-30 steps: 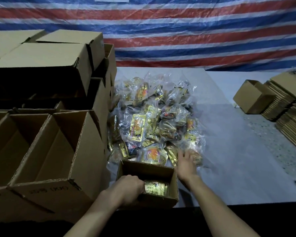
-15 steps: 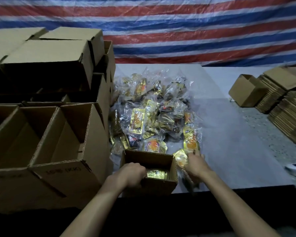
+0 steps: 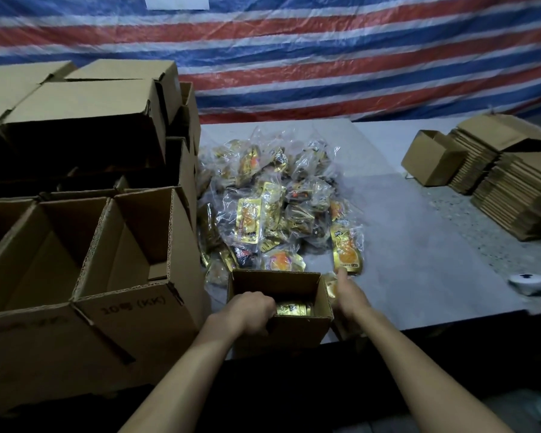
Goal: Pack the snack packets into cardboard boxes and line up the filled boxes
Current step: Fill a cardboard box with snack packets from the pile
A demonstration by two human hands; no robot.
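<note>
Snack packets [image 3: 278, 210] lie heaped beyond the small box [image 3: 275, 280], whose near rim the left hand [image 3: 250, 310] grips. The right hand [image 3: 349, 296] hides its fingers, so I cannot tell its hold. Slot packets in edgewise, snugly.

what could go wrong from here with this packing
1. The small box sits right at the table's near edge, steadied only by the left hand on its rim; a nudge might tip it off.
2. The right hand is at the fringe of the loose packet pile; dragging one packet could pull neighbours toward that edge.
</note>
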